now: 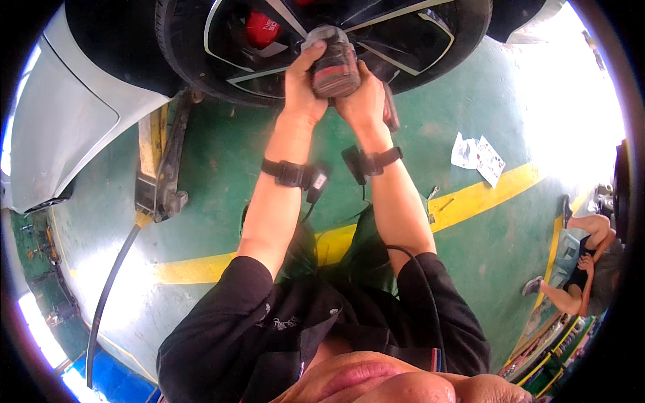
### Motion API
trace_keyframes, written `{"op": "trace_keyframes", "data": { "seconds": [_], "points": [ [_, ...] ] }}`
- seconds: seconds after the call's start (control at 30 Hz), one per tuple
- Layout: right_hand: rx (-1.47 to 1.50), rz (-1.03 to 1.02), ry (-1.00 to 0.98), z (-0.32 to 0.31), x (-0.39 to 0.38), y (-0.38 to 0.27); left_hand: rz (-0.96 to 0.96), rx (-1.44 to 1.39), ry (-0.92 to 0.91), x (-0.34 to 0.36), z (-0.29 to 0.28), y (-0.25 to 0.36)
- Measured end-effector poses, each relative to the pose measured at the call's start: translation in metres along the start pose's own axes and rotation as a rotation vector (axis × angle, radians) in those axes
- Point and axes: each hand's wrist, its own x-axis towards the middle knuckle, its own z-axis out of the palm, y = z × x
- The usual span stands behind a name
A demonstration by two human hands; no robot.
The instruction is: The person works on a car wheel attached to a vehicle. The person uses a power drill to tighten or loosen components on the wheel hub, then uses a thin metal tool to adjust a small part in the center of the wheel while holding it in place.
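A dark grey and red cordless impact wrench (336,74) is held up at the center of a car wheel (440,43), its nose hidden against the spokes. My left hand (302,91) is closed on the tool's left side, the thumb lying over its top. On the other side my right hand (365,101) wraps around it, most of the fingers hidden; a red and grey part of the tool shows beyond that wrist. Behind the spokes sits a red brake caliper (261,29). The black tire (185,64) curves around the rim.
A floor jack (158,168) stands under the silver car body (74,121) at left, with a long dark handle (111,289). Printed papers (489,161) and a small wrench (432,194) lie on the green floor. At far right another person (591,269) sits near shelving (564,359).
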Motion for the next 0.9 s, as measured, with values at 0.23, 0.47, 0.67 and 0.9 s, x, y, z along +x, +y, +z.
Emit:
{"op": "trace_keyframes", "data": {
  "seconds": [0.23, 0.47, 0.67, 0.9],
  "points": [
    [0.335, -0.086, -0.06, 0.032, -0.007, 0.005, 0.006, 0.386, 0.114, 0.004, -0.002, 0.008],
    [-0.045, -0.12, -0.096, -0.002, 0.01, 0.02, -0.009, 0.185, 0.149, -0.006, 0.002, -0.003],
    [0.305, -0.187, -0.048, 0.031, 0.006, 0.034, -0.017, 0.205, 0.131, 0.003, 0.007, 0.001],
    [0.084, -0.221, -0.047, 0.007, 0.014, 0.033, -0.028, 0.081, 0.058, 0.002, 0.006, 0.003]
  ]
}}
